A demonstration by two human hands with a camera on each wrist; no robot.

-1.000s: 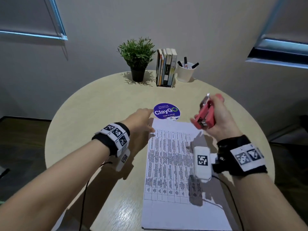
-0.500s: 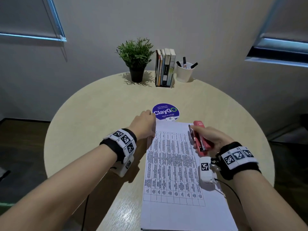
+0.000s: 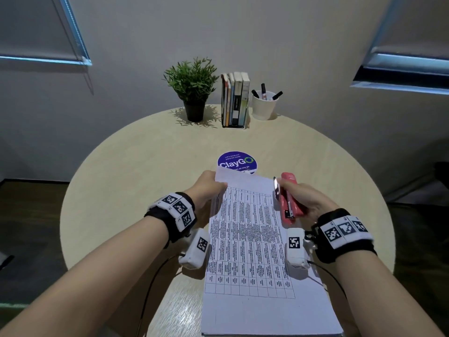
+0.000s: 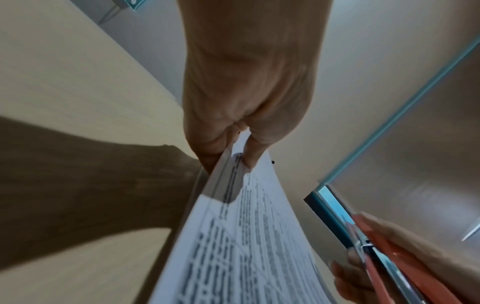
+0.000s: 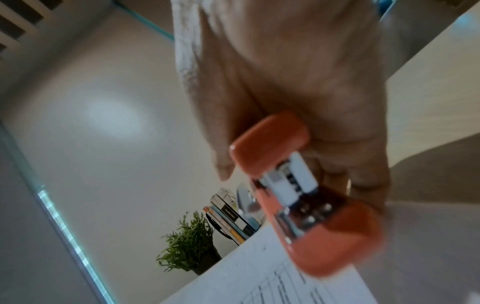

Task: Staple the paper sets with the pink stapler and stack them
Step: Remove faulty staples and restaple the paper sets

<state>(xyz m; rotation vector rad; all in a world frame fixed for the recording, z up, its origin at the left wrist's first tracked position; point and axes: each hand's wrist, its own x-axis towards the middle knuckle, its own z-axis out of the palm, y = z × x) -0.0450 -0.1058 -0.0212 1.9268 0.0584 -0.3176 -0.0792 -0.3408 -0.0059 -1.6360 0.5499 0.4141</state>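
A set of printed sheets [image 3: 245, 229] with a table of text lies lengthwise in front of me on the round table [image 3: 136, 181]. My left hand [image 3: 209, 188] pinches its far left corner between thumb and fingers and lifts that corner off the table; the left wrist view shows the paper [image 4: 249, 236] curving up from the pinching left hand [image 4: 241, 148]. My right hand [image 3: 301, 200] grips the pink stapler [image 3: 288, 203] at the paper's far right edge. In the right wrist view the stapler [image 5: 298, 195] is seen end-on, above the sheet's corner [image 5: 280, 279].
At the table's back stand a potted plant [image 3: 193, 93], a row of books [image 3: 235, 100] and a white cup of markers [image 3: 264, 104]. A round purple sticker [image 3: 237, 162] lies just beyond the paper. Bare tabletop extends left and right of the sheets.
My right hand came down with the stapler from mid-air to the paper's right edge. My left hand took hold of the far left corner and raised it.
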